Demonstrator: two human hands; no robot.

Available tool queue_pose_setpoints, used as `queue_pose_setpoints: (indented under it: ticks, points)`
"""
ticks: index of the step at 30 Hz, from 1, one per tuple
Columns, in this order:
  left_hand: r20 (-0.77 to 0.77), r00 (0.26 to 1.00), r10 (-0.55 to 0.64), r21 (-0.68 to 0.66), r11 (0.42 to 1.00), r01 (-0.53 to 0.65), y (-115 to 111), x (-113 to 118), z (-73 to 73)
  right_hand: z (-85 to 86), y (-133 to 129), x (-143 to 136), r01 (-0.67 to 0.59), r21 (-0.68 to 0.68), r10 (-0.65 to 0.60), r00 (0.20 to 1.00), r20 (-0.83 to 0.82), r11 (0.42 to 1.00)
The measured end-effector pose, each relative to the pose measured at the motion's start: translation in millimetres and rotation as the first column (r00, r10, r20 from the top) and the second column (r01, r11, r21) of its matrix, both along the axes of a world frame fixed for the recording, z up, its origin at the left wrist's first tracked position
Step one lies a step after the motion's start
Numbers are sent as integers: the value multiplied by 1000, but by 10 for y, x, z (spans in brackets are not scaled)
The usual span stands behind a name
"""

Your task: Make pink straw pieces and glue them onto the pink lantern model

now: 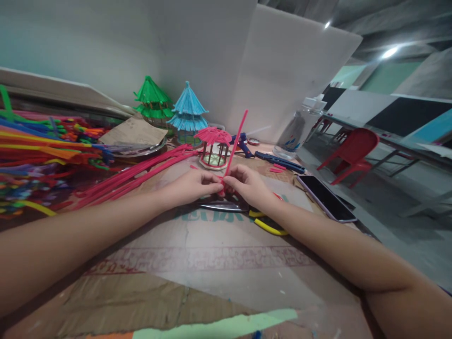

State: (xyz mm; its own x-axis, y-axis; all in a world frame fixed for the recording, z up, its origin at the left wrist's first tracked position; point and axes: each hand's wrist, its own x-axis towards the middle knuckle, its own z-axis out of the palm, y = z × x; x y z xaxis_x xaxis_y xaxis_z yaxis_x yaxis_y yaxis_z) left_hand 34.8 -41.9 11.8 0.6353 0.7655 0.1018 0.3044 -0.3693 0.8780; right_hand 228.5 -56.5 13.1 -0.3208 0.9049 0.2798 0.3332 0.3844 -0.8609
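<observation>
A pink pipe cleaner (237,141) rises at a slant from between my hands, its lower end bunched at my fingertips. My left hand (192,186) is closed in a pinch on its low end. Thumb and fingers of my right hand (247,183) also pinch it, a little to the right. Just behind my hands stands a small round pavilion (213,149) with brown posts and a pink roof. Under my fingers lies a dark, shiny tray-like piece (222,206). Yellow-edged handles (270,227), perhaps of scissors, lie below my right wrist.
Loose pink pipe cleaners (141,174) and a multicoloured heap (42,155) lie left. Behind stand a green-roofed model (151,96) and a blue-roofed one (188,110). To the right are a blue glue gun (244,145), a glass jug (291,134) and a phone (326,197).
</observation>
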Motion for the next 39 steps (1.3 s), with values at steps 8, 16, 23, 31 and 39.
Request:
queue_pose_setpoints:
  ticks: [8,16,23,31,39]
  points:
    - [90,996,-17,-69,997,23,-31,29,27,1,3,-7,-28,-46,26,998,-49,999]
    - [100,995,-3,-57,998,9,-56,33,41,-24,17,5,-37,-44,34,998,-54,998]
    - [73,997,2,-79,997,3,-48,33,40,-35,21,5,-42,-22,40,997,-61,999]
    - [27,999,-40,-57,998,42,-6,3,22,-20,18,-2,-33,-28,32,998,-51,999]
    - [53,998,-43,-80,996,47,-3,9,5,-18,18,-3,-35,-10,34,999,-32,999]
